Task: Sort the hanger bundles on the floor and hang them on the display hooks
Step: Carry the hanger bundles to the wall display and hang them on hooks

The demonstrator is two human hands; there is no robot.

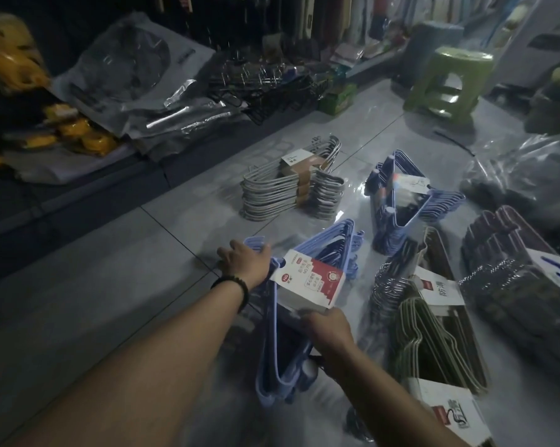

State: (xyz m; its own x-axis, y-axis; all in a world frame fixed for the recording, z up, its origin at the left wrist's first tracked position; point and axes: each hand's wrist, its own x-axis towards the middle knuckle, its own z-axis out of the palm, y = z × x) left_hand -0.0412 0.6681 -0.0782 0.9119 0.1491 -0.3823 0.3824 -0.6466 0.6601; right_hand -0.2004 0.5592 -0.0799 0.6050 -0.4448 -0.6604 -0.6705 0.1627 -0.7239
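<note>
A bundle of light blue hangers point(333, 250) with a red and white card sleeve lies on the tiled floor in front of me. My left hand point(245, 261) grips its far left corner. My right hand point(328, 330) holds the bundle just below the card sleeve. A grey hanger bundle point(291, 188) with a brown paper band lies further away. Another blue bundle point(404, 195) sits to its right. Dark and olive hanger bundles point(433, 333) lie at my right. No display hooks are in view.
A low shelf point(88, 195) along the left carries bagged goods, yellow items and black wire hangers point(265, 88). A green plastic stool point(449, 82) stands at the back right. Clear plastic bags point(523, 169) lie at the far right. Dark packaged bundles point(523, 272) sit at the right edge.
</note>
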